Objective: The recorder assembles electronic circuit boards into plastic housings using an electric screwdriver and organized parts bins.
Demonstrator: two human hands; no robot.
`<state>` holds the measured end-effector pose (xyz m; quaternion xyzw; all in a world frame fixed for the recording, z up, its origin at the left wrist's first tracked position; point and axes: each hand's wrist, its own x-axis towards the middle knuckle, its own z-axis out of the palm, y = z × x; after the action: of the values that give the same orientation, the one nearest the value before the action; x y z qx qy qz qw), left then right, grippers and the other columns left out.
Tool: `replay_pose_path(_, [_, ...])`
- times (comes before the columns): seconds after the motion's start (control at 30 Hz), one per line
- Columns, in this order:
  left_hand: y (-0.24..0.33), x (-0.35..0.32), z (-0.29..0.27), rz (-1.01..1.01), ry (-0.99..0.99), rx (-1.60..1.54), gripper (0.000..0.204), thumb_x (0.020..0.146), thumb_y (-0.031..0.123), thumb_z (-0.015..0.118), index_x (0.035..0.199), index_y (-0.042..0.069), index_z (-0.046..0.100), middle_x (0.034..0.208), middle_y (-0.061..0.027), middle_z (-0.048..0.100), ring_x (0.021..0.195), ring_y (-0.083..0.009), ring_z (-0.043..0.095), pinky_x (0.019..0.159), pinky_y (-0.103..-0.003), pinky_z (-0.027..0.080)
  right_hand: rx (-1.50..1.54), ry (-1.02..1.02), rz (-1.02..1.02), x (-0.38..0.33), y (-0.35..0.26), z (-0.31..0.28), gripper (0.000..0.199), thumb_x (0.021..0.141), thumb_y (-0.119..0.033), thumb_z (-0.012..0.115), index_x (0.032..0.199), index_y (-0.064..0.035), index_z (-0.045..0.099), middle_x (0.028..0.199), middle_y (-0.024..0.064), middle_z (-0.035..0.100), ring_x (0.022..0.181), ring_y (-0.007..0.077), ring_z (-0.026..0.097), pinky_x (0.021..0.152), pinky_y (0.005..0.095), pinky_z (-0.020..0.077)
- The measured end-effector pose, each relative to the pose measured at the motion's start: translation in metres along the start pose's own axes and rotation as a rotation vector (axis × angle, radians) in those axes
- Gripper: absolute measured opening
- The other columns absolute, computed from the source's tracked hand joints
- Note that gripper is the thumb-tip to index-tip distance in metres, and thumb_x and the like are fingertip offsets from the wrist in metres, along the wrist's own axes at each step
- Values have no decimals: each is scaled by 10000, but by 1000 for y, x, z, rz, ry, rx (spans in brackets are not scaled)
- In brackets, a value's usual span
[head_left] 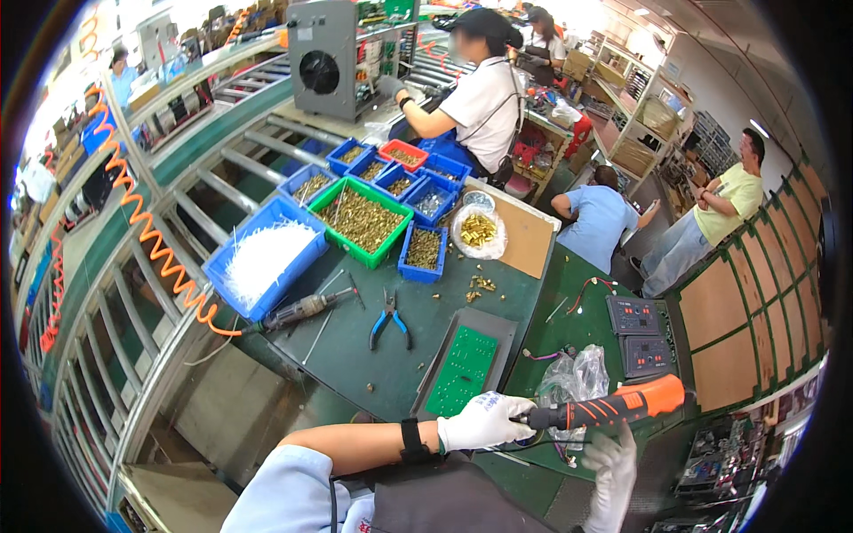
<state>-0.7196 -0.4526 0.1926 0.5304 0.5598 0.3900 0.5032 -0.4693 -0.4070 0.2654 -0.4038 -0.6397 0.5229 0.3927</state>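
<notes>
My left hand, in a white glove with a black band at the wrist, is closed around the dark front end of an orange and black electric screwdriver. The tool lies nearly level, its orange end toward the right. Just below that end is my right hand, also gloved and somewhat blurred; its fingers look apart, with nothing seen in them. Beyond my left hand, a green circuit board rests in a grey metal tray. Blue-handled pliers lie on the green bench top to the left.
Blue bins, a green bin and a red one hold small brass parts; another blue bin holds white strips. A second screwdriver hangs on a coiled orange hose. Clear plastic bags and two dark panels lie right. Other people are nearby.
</notes>
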Motion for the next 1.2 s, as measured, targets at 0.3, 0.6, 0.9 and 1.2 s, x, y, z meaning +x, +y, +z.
replay_pose_path(0.3, [-49, -35, -85, 110, 391, -23, 210, 851, 221, 601, 991, 84, 676, 915, -132, 668, 798, -280, 651, 758, -350, 515, 834, 229, -94, 22, 2, 68, 623, 923, -224, 562, 1461, -111, 270, 1009, 46, 589, 822, 152, 522, 824, 351, 462])
replay_pose_path(0.6, [-175, -28, -95, -280, 485, 691, 269, 858, 314, 578, 917, 52, 599, 926, -180, 637, 907, -348, 619, 786, -448, 480, 683, 248, -338, 16, -22, 23, 711, 902, -191, 627, 1473, -57, 224, 957, 53, 570, 804, 151, 517, 837, 329, 439])
replay_pose_path(0.9, [-184, -11, -94, -283, 301, 923, 212, 829, 183, 508, 908, 32, 634, 924, -204, 658, 872, -359, 647, 767, -460, 503, 740, 334, -272, 15, -16, 25, 688, 900, -195, 626, 1462, -63, 253, 945, 46, 558, 796, 153, 508, 830, 329, 443])
replay_pose_path(1.2, [-68, -52, -80, -294, 237, -592, 261, 943, 237, 581, 1053, 0, 582, 950, -83, 660, 779, -146, 656, 656, -243, 515, 831, 269, -312, 29, -9, 22, 668, 926, -192, 569, 1477, -93, 207, 976, 55, 560, 823, 165, 510, 845, 379, 439])
